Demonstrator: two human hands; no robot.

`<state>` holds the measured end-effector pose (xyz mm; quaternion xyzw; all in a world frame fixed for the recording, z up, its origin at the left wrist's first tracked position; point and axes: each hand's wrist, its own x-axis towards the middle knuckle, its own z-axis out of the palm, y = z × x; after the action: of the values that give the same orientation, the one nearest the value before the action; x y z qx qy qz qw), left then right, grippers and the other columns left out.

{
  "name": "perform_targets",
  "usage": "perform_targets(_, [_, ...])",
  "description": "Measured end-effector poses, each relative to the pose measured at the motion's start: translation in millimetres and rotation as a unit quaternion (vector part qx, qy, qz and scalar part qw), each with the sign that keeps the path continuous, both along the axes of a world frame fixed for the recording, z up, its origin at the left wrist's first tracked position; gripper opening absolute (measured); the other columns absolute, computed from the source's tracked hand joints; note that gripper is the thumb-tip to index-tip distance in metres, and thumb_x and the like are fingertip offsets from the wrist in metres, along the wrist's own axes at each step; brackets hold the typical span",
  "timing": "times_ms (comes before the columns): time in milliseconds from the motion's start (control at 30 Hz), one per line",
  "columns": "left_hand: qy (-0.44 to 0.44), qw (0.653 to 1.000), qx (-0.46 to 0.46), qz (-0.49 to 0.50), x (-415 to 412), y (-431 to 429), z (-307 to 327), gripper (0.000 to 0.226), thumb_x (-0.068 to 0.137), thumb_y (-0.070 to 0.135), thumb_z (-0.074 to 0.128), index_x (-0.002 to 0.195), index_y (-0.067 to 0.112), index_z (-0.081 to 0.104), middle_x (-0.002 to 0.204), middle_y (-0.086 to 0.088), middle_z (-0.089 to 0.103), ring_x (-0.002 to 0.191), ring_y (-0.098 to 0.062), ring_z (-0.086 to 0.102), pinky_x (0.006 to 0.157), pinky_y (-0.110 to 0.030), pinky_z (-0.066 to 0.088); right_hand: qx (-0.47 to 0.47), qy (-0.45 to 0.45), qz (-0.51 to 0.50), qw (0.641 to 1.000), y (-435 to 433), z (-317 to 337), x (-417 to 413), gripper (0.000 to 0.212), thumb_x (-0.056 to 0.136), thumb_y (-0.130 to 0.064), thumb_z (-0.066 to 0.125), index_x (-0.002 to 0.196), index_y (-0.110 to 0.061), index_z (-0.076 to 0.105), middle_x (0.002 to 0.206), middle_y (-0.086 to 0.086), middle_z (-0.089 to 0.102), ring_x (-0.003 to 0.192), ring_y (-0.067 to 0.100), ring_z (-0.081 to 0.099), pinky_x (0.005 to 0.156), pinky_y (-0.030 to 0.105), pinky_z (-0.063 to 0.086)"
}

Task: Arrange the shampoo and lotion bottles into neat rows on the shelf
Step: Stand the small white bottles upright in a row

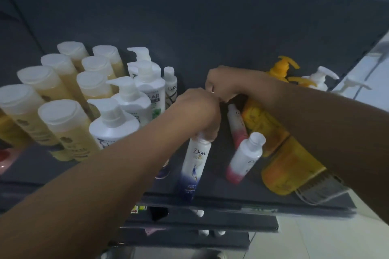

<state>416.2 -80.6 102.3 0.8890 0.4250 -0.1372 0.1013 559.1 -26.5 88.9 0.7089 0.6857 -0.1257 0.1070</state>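
Left hand (195, 111) grips the top of the Dove bottle (194, 162), fingers curled round the cap end. That bottle is white w/ a blue btm and stands near the front edge of the shelf (210, 27), approx centre.

Right hand (223, 84) sits just behind the left, touching it or nearly so. Its fingers are curled into a fist and there's a ring on one finger. Can't tell if it holds anything, since the palm side is hidden.

There are 2 white bottles w/ pink btms. The front pink bottle (245, 157) is just right of the Dove bottle, cap free. The rear pink bottle (236, 124) has its top hidden under the right hand.

On the left of the shelf, yellow bottles (69, 132) w/ flat white caps stand packed close in 2 rows running front to back. Just right of them, pump bottles (113, 128), all white, make 1 row of 4. LUX bottle (170, 84) stands just right of the rear pumps.

On the right, orange bottles (292, 166) w/ orange pumps line up under the right forearm, partly hidden. A white pump (320, 75) shows at far right, behind them.

Lower shelves (200, 221) show under the front edge; the items there are too blurred to ID. Tiled floor (315, 237) is at btm right.
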Motion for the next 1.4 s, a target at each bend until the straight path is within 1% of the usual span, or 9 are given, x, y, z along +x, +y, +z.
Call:
perform_targets(100, [-0.004,1.000,0.003,0.002,-5,-7,5,0.033,0.065,0.034,0.081,0.087,0.012,0.071,0.073,-0.002,0.070,0.066,-0.017,0.070,0.066,-0.027,0.057,0.056,-0.030,0.017,0.998,-8,3,-12,0.007,0.071,-0.005,0.070,0.067,-0.010,0.069,0.059,0.007,0.065,0.055,0.021,0.058,0.048,0.026,0.038])
perform_targets(233, [-0.054,0.998,0.026,0.015,-11,-18,7,0.039,0.068,0.035,0.088,0.077,0.012,0.058,0.073,-0.002,0.058,0.090,-0.020,0.068,0.066,-0.032,0.048,0.071,-0.014,0.002,0.997,-19,7,-25,0.011,0.071,-0.006,0.061,0.068,-0.007,0.071,0.065,0.012,0.071,0.056,0.023,0.058,0.050,0.028,0.039])
perform_targets(433, [-0.097,0.994,0.051,-0.013,-19,-28,4,0.056,0.072,0.034,0.087,0.120,0.015,0.065,0.092,-0.004,0.047,0.088,-0.026,0.057,0.067,-0.035,0.047,0.071,0.031,-0.032,0.996,-33,5,-21,0.015,0.074,-0.002,0.066,0.076,-0.012,0.076,0.073,0.008,0.074,0.062,0.017,0.065,0.051,0.025,0.042])
perform_targets(667, [-0.137,0.988,0.057,-0.048,-13,-25,-1,0.040,0.075,0.033,0.082,0.103,0.014,0.061,0.101,-0.005,0.052,0.092,-0.027,0.059,0.070,-0.036,0.047,0.035,0.060,-0.035,0.997,-35,10,-9,0.023,0.081,0.000,0.069,0.089,-0.020,0.076,0.089,0.006,0.075,0.081,0.021,0.072,0.058,0.024,0.048])
perform_targets(800, [-0.107,0.992,0.028,-0.057,-8,-23,2,0.036,0.079,0.035,0.080,0.089,0.016,0.051,0.090,-0.002,0.045,0.090,-0.027,0.058,0.073,-0.036,0.050,-0.025,0.117,-0.054,0.991,-44,26,-3,0.023,0.085,-0.011,0.076,0.106,-0.021,0.075,0.098,0.003,0.076,0.085,0.019,0.073,0.059,0.020,0.052])
perform_targets(900, [-0.045,0.998,-0.004,-0.053,-7,-20,13,0.051,0.075,0.044,0.084,0.077,0.010,0.046,0.075,0.000,0.053,0.081,-0.024,0.060,0.074,-0.036,0.054,-0.027,0.044,-0.068,0.996,-39,22,5,0.026,0.080,-0.017,0.083,0.104,-0.020,0.074,0.091,0.002,0.075,0.074,0.017,0.072,0.053,0.022,0.051])
perform_targets(1000, [0.028,0.998,0.020,-0.043,-7,-7,34,0.042,0.072,0.041,0.088,0.063,0.014,0.056,0.054,0.001,0.061,0.061,-0.017,0.063,0.064,-0.031,0.054,0.018,-0.065,-0.066,0.996,-27,2,16,0.019,0.079,-0.016,0.080,0.097,-0.015,0.074,0.089,0.006,0.070,0.077,0.023,0.069,0.054,0.025,0.047])
perform_targets(1233, [-0.080,0.975,0.202,0.048,-5,76,52,0.024,0.087,0.024,0.075,0.083,0.012,0.055,0.075,-0.004,0.045,0.076,-0.027,0.051,0.064,-0.037,0.040,-0.023,-0.097,-0.070,0.993,-12,-47,35,0.041,0.090,-0.013,0.066,0.131,-0.013,0.061,0.124,0.011,0.065,0.103,0.028,0.066,0.082,0.035,0.055])
perform_targets(1400, [-0.003,0.975,0.219,0.039,8,122,27,0.019,0.090,0.027,0.069,0.085,0.015,0.054,0.076,-0.002,0.044,0.080,-0.026,0.050,0.074,-0.037,0.036,-0.059,-0.087,-0.085,0.991,-3,-73,46,0.036,0.094,-0.012,0.061,0.129,-0.009,0.063,0.126,0.015,0.064,0.107,0.030,0.066,0.077,0.033,0.051])
